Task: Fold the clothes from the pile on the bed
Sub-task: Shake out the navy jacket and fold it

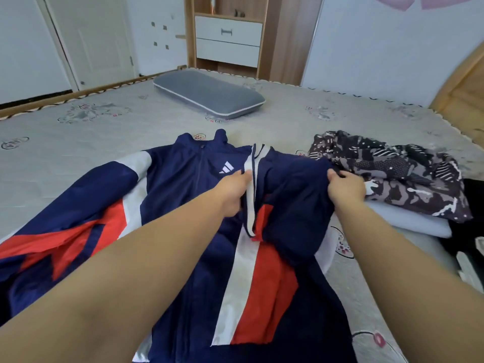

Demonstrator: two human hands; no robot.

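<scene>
a navy jacket [183,184] with red and white panels lies front up across the near middle of the bed [78,127], collar toward the far side, one sleeve spread out to the left. its right sleeve is folded over onto the chest. the left hand [231,191] grips that folded sleeve at its white stripe, fingers curled round the cloth just right of the chest logo. the right hand [345,188] pinches the navy cloth at the jacket's right edge, thumb and fingers clamped on a fold. just right of that hand sits the pile [392,171]: a dark patterned garment on top, touching the jacket's edge, with something white under it and black cloth at the far right edge of view. a grey pillow [209,94] lies on the far part of the bed, well apart from the clothes. beyond it stand a wooden cabinet [227,35] with white drawers and a white door [91,40] to the left.
</scene>
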